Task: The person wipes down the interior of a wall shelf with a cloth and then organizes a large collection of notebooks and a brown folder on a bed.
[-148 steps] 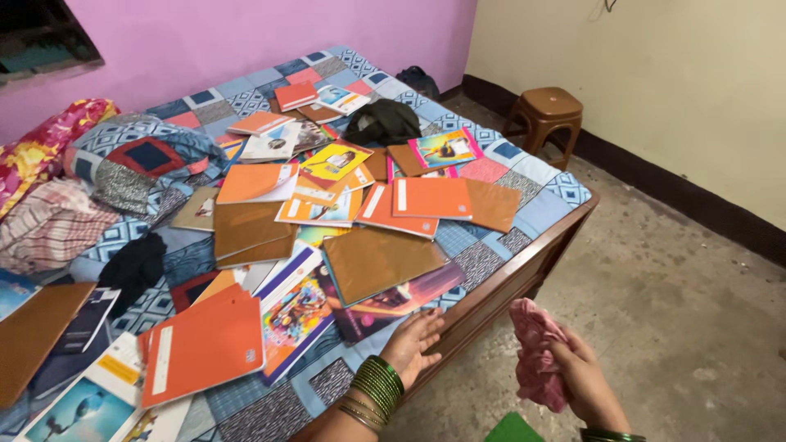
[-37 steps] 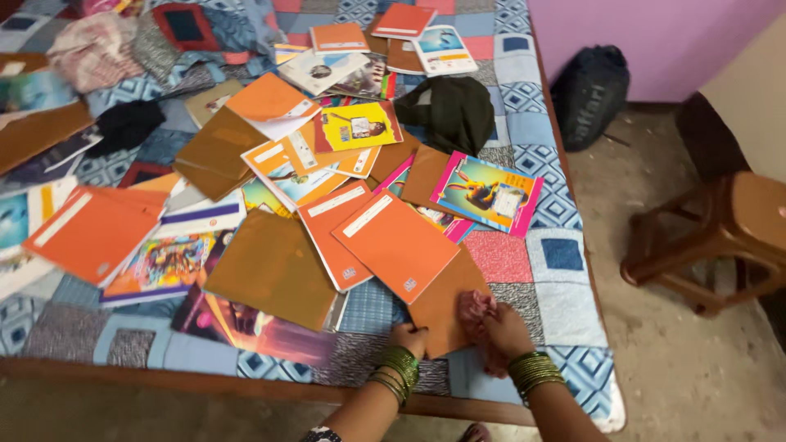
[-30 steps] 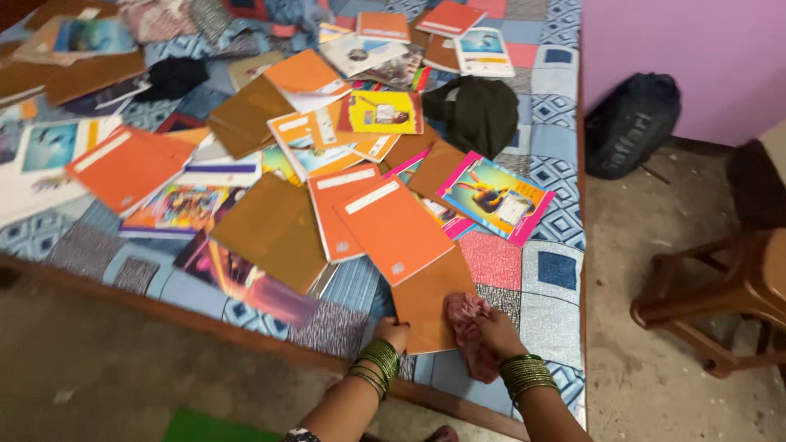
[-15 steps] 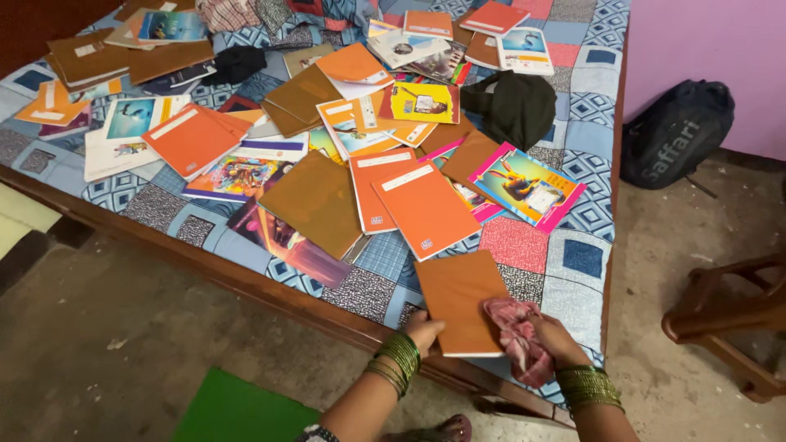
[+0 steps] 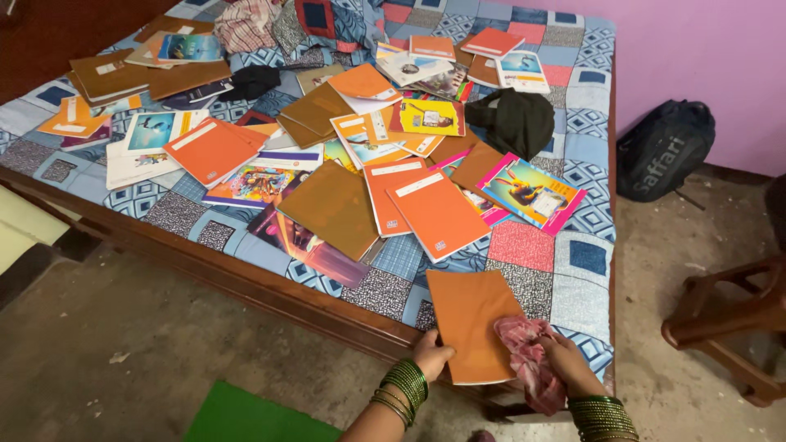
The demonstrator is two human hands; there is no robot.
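Note:
A plain orange-brown notebook (image 5: 472, 317) lies at the near edge of the bed, partly over the wooden frame. My left hand (image 5: 431, 357) grips its near left corner, thumb on the cover. My right hand (image 5: 563, 364) holds a crumpled pink cloth (image 5: 529, 357) pressed on the notebook's right side. Both wrists wear green bangles. Just beyond it lie two orange notebooks (image 5: 432, 211) and a brown one (image 5: 336, 206).
Many notebooks and picture books cover the patchwork bedspread (image 5: 578, 254). A dark bag (image 5: 519, 119) sits among them, and clothes are piled at the far end. A black backpack (image 5: 663, 147) leans on the pink wall. A wooden stool (image 5: 734, 321) stands at right, a green mat (image 5: 258, 416) on the floor.
The orange-brown notebook has been pulled out of the pile toward the bed's near edge. Both hands came with it, and the view shifted left along the bed.

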